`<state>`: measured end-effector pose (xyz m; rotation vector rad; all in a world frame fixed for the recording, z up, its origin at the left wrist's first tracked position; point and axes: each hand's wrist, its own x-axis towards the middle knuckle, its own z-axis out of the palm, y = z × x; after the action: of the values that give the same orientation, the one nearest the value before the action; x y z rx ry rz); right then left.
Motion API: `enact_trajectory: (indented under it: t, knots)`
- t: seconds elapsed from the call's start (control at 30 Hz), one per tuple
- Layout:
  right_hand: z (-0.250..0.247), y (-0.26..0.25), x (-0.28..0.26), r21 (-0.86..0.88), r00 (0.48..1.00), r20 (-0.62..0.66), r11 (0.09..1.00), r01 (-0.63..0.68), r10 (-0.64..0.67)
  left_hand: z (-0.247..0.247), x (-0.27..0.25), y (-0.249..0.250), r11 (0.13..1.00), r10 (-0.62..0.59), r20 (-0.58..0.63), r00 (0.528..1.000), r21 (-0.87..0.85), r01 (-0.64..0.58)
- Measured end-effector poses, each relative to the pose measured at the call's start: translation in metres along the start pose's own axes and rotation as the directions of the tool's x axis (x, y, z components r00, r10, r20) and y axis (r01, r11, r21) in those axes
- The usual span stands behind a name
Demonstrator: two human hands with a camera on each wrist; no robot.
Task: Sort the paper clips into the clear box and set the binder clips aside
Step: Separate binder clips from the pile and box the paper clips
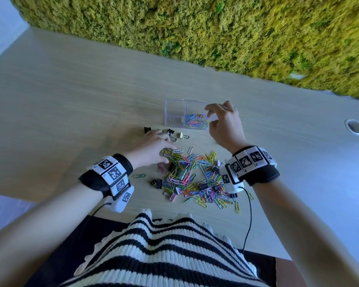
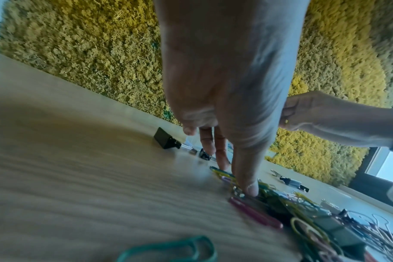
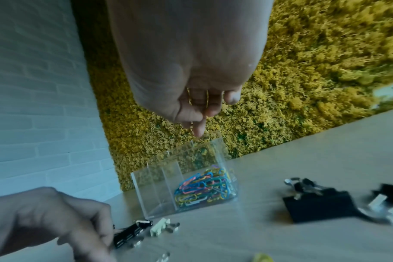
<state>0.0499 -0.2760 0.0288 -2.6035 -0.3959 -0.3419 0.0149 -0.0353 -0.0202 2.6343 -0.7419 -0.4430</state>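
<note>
The clear box stands on the table beyond the pile, with coloured paper clips in its right compartment. My right hand hovers over that compartment; in the right wrist view the right hand pinches a yellow paper clip in curled fingers above the clear box. My left hand lies on the far left edge of the mixed pile. Its thumb presses on paper clips, fingers stretched out. Black and cream binder clips sit left of the box.
More black binder clips lie mixed into the pile. A round cable hole is at the far right of the table. A moss wall runs along the table's back edge. Wrist cables hang over the near edge.
</note>
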Motion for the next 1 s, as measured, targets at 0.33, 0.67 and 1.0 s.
enact_trajectory:
  t: [0.33,0.67,1.0]
  knots:
    - [0.004,0.023,-0.056,-0.206,0.794,0.528,0.952,-0.226,0.303,0.004,0.013,0.017,0.995,0.097,-0.101,0.99,0.008,-0.096]
    - [0.019,-0.012,-0.057,-0.005,0.842,0.517,0.984,-0.176,0.153,0.005,0.018,0.023,0.995,0.059,-0.022,0.998,0.082,-0.057]
    - [0.027,-0.026,-0.054,-0.104,0.825,0.522,0.977,-0.188,0.215,0.004,0.023,0.029,0.999,0.033,-0.097,0.995,0.029,-0.03]
